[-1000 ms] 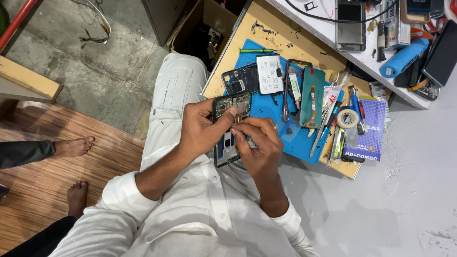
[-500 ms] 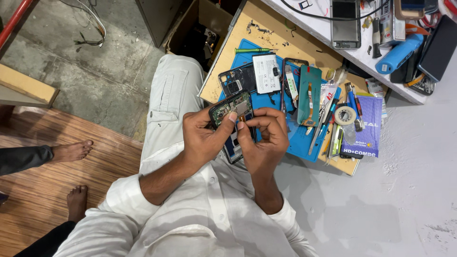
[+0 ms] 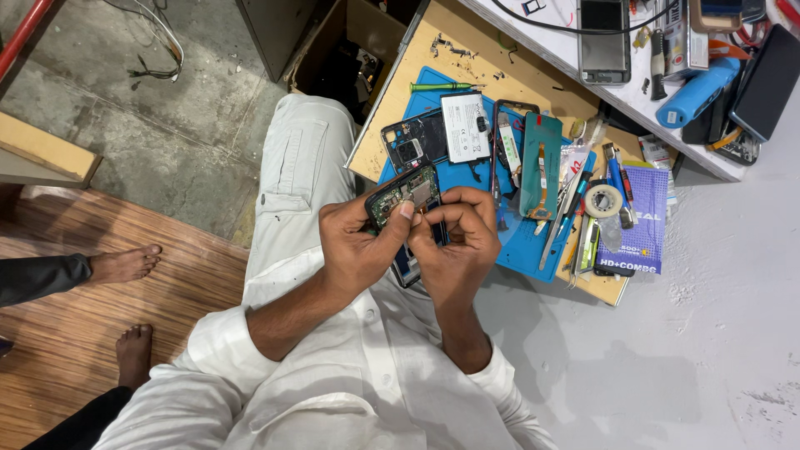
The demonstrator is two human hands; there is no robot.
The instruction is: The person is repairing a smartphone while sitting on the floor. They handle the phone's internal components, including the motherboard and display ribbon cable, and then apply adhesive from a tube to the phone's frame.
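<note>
Head view, looking down at a seated person in white clothing. The left hand (image 3: 354, 246) grips an opened phone (image 3: 404, 193) with its circuit board exposed, the thumb pressed across its upper edge. The right hand (image 3: 458, 242) meets it from 3 o'clock, fingers curled and pinched against the phone's lower part; whether they hold a small tool or part cannot be told. The phone sits over the person's lap, just at 7 o'clock of the blue work mat (image 3: 517, 242). On the mat lie a black phone frame (image 3: 408, 146), a white battery (image 3: 464, 127) and a teal back cover (image 3: 542, 154). A green screwdriver (image 3: 442, 86) lies at 12 o'clock of the mat on the wooden board (image 3: 433, 46). A tape roll (image 3: 603, 201) lies at 3 o'clock of the cover. Two bare feet (image 3: 125, 265) of another person rest on the wooden floor at 9 o'clock.
</note>
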